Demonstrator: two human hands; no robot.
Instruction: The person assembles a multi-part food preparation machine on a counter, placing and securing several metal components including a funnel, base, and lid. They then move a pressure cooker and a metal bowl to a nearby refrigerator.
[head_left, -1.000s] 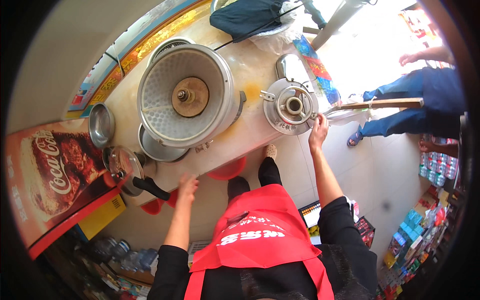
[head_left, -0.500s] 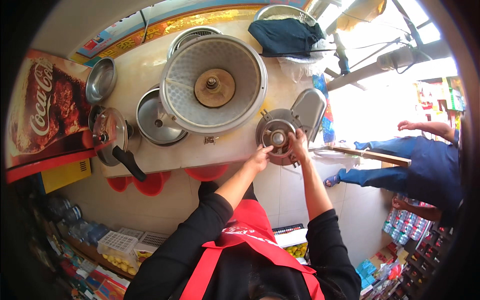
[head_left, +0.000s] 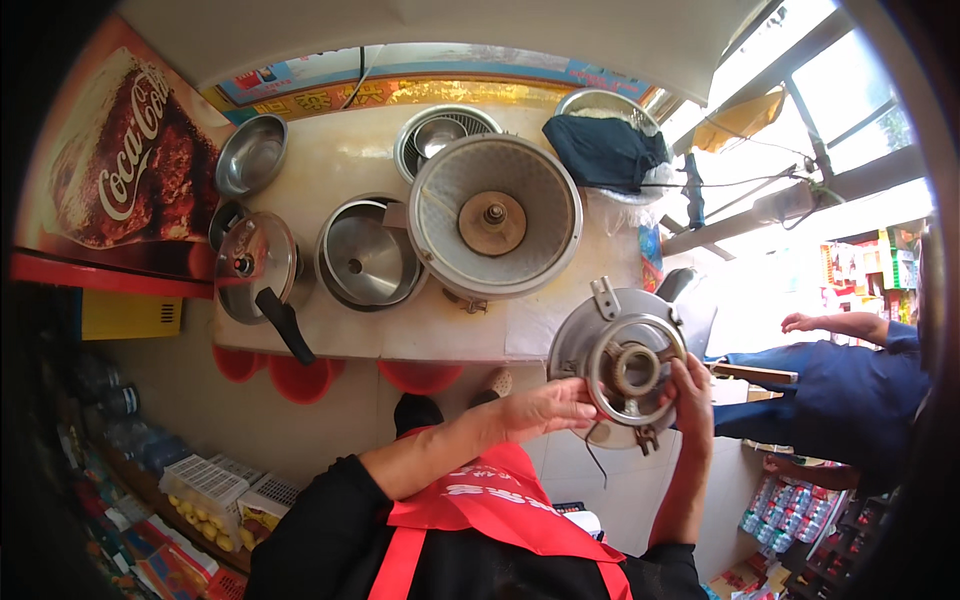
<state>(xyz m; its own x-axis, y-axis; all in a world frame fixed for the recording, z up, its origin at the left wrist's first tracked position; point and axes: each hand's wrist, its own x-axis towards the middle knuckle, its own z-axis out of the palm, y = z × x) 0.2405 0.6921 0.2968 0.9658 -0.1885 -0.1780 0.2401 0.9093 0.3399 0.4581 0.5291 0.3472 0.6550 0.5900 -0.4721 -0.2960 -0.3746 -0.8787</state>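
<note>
A round metal machine cover [head_left: 577, 335] with a raised ring, a threaded centre and several clamp brackets hangs tilted past the table's front right corner. My right hand [head_left: 691, 395] grips the right side of its ring, fingers bent over the rim. At the lower left of the ring, my left hand [head_left: 545, 408] holds the edge, its fingertips on the metal and its thumb partly hidden. Left of the cover stands a large machine bowl [head_left: 440, 225] with a perforated cone wall and a brown disc [head_left: 480, 228] on a central spindle.
On the pale table [head_left: 330, 345] are a steel pot [head_left: 370, 258], a glass-lidded pan [head_left: 257, 262], a tilted steel bowl [head_left: 252, 157] and a dark cloth [head_left: 607, 155] over a basin. Red stools [head_left: 303, 380] sit beneath. Another person [head_left: 845, 385] stands at the right.
The cover has been lifted off the table and brought right and nearer, tilted up, with both hands still on it. My head view has shifted too.
</note>
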